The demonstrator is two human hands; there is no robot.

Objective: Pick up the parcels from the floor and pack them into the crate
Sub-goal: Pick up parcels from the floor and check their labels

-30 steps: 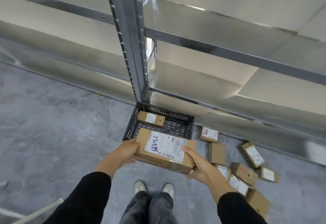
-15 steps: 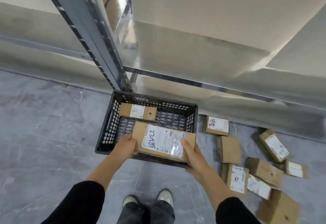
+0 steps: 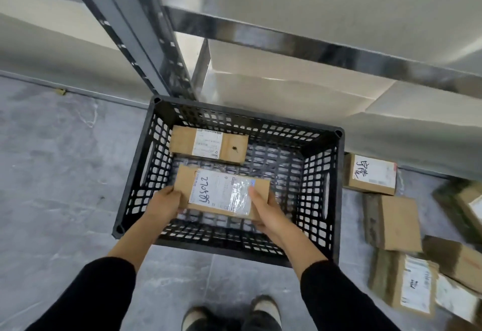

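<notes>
The labelled parcel is hanging inside the black crate, over its near half, label side up; whether it is touching the mesh bottom cannot be told. Its long axis is running left to right across the crate, the right end dipping slightly towards the person, and the handwritten digits on the label are reading sideways. The left hand is gripping the parcel's left short end with its fingers curled round it. The right hand is gripping the right end, its thumb lying on top at the label's edge and the fingers going underneath. Two parcels are showing in the crate: the held one and a second parcel lying flat against the far wall, its long axis also left to right. The crate is standing on the grey floor at the foot of a metal shelving upright. On the floor just right of the crate, at least six more parcels are lying, among them a handwritten one, a plain one and a blurred labelled one; those at the picture's edge are cut off.
</notes>
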